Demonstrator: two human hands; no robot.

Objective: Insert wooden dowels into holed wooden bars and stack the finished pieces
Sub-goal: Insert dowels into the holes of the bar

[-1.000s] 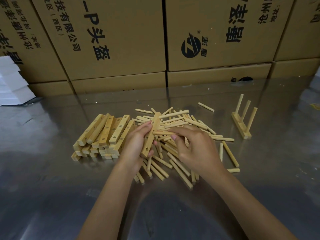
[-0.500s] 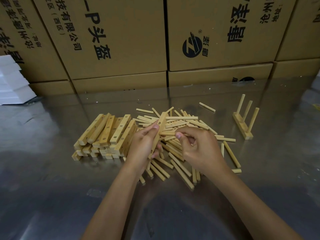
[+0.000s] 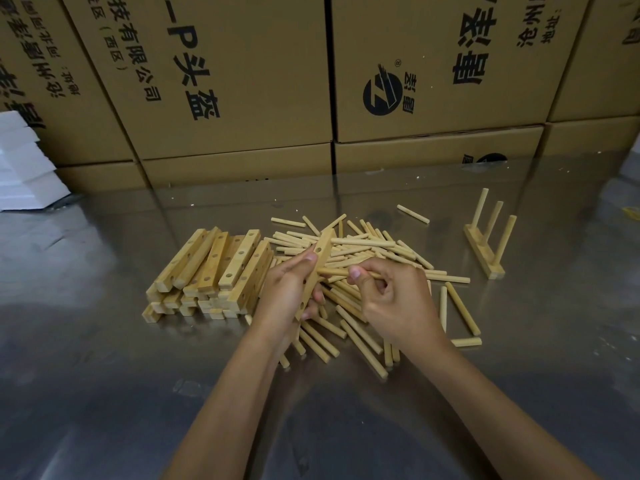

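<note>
My left hand [image 3: 287, 292] grips a holed wooden bar [image 3: 322, 252], held tilted above the heap of loose dowels [image 3: 374, 254]. My right hand [image 3: 394, 299] pinches a dowel [image 3: 334, 271] whose left end meets the middle of the bar. One dowel sticks out to the right from the bar's upper hole. A stack of holed bars [image 3: 211, 268] lies left of my hands. A finished piece [image 3: 488, 244] with three upright dowels stands at the right.
Everything lies on a shiny metal table [image 3: 138, 393]. Printed cardboard boxes [image 3: 242, 81] wall off the back edge. White foam blocks [image 3: 24, 171] sit at the far left. A single dowel [image 3: 412, 214] lies apart behind the heap.
My left hand raised the bar more upright out of the heap. A dowel now sits in its upper hole, and my right hand brings another to the middle of the bar.
</note>
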